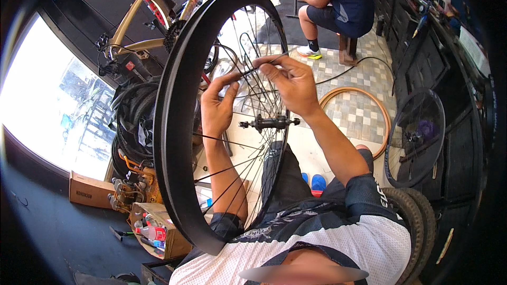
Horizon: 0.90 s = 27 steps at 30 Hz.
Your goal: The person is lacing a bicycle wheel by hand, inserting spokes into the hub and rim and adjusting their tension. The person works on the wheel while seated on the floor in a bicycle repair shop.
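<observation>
A bicycle wheel with a deep black rim (171, 121) stands upright in front of my body, its lower edge against my shirt. Its black hub (272, 123) sits mid-wheel, with thin black spokes running outward, some crossing and looking loose or bent. My left hand (219, 106) reaches in among the spokes, thumb and fingers closed on a spoke above the hub. Close by on the right, my right hand (291, 83) pinches a thin black spoke (277, 59) between thumb and forefinger. Whether both hands hold the same spoke is hard to see.
Ahead, a person (343, 5) sits low on a stool. A tan tyre (388, 119) lies on the tiled floor; another wheel (390, 148) leans against dark cabinets (422, 63). Left are a bike frame (129, 21), black tyres (134, 111) and a cardboard box (177, 240) with bottles.
</observation>
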### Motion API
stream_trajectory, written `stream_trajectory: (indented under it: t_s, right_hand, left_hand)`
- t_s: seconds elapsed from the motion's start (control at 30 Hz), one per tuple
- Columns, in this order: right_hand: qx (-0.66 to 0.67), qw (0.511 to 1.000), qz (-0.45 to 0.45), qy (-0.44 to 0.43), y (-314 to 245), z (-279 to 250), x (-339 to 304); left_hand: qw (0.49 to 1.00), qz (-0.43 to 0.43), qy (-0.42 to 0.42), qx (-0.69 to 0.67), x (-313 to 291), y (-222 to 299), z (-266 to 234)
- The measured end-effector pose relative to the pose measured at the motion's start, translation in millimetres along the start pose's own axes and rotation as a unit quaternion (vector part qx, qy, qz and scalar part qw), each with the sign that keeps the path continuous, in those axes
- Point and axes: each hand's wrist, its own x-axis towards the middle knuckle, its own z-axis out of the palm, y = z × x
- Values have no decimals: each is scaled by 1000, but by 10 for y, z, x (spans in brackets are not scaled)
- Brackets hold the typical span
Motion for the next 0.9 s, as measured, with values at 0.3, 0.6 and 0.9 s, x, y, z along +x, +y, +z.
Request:
stream_trajectory:
  t_s: [0.3,0.6,0.9]
  right_hand:
    - [81,980,-139,113,-625,-566,-67]
    - [-73,992,-50,-92,-588,-317,-441]
    - [-142,975,-83,-151,-830,76,-338]
  left_hand:
    - [936,113,43,-331,-191,637,79]
    - [936,138,15,-324,-225,890,185]
    - [892,147,-1,-427,-262,921,226]
